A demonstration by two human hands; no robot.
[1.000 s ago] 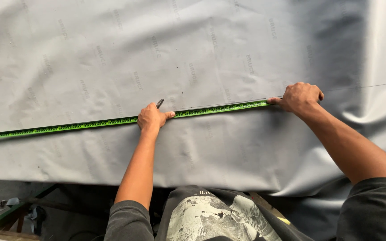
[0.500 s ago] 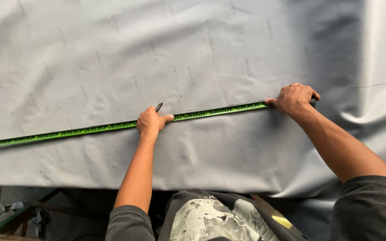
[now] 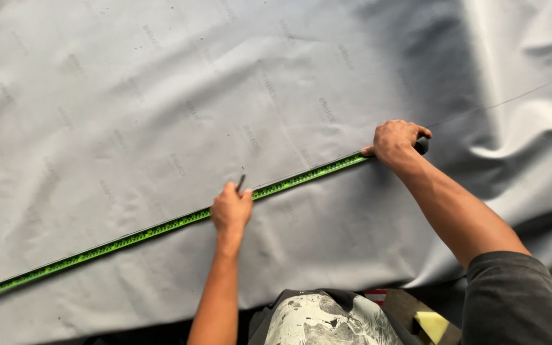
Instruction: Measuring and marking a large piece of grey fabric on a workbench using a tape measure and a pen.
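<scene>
Now, in the head view, a wide grey sheet [image 3: 161,96] covers the counter from the near edge to the far side, lying flat on the left and rucked into soft folds at the far right. A long green ruler [image 3: 129,235] lies across it on a slant, from the near left edge up to the right. The left hand [image 3: 231,211] presses down on the ruler about midway, fingers curled, and holds a thin dark pencil [image 3: 241,183] whose tip points away just beyond the ruler's far edge; whether the tip touches the sheet cannot be told. The right hand [image 3: 396,140] is closed over the ruler's right end, pinning it to the sheet, with a dark stub showing at its far side that may be a handle or a second tool. A faint straight line [image 3: 499,102] runs on from that hand toward the far right over the folds. Compared with a second ago, the left hand and pencil sit at much the same place along the ruler, the right hand has kept its clamp on the end, and the ruler keeps the same slant; only the camera seems to have shifted a little. That steadiness suggests the ruler is being held fixed for marking along its edge. At the near edge a paint-flecked apron [image 3: 327,322] and a dark sleeve [image 3: 519,300] show.
</scene>
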